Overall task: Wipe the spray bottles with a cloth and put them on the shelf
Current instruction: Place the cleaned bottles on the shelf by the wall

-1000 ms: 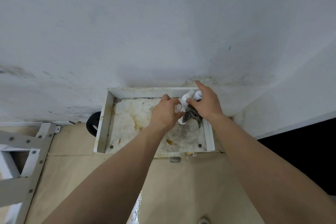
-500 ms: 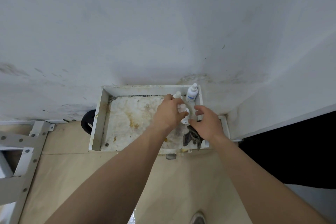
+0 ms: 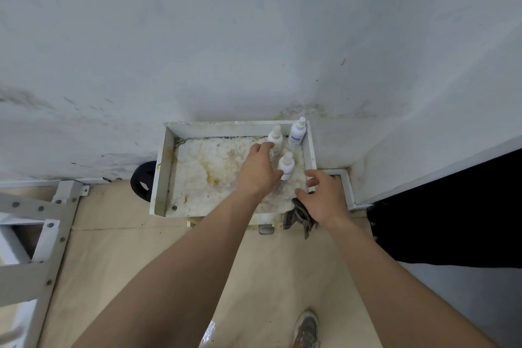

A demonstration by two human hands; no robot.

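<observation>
Three white spray bottles stand upright in the back right corner of a white, stained shelf tray (image 3: 161,175): one with a blue label in the corner (image 3: 297,133), one to its left (image 3: 275,138) and one in front (image 3: 286,167). My left hand (image 3: 258,171) hovers over the tray with spread fingers. Its index tip is at the left bottle and its thumb tip is by the front bottle's base. Just right of the front bottle is my right hand (image 3: 324,198), with a dark cloth (image 3: 300,216) held under its palm and hanging over the tray's front edge.
The tray sits low against a scuffed white wall, with a black wheel (image 3: 141,184) at its left. A white perforated metal frame (image 3: 31,237) stands at the far left. My shoe (image 3: 307,328) is on the beige floor below. A dark area (image 3: 452,220) lies at the right.
My right hand let go of the corner bottle and drew back toward me with the cloth. My left hand set down its bottles and opened its fingers. The camera view shifted slightly.
</observation>
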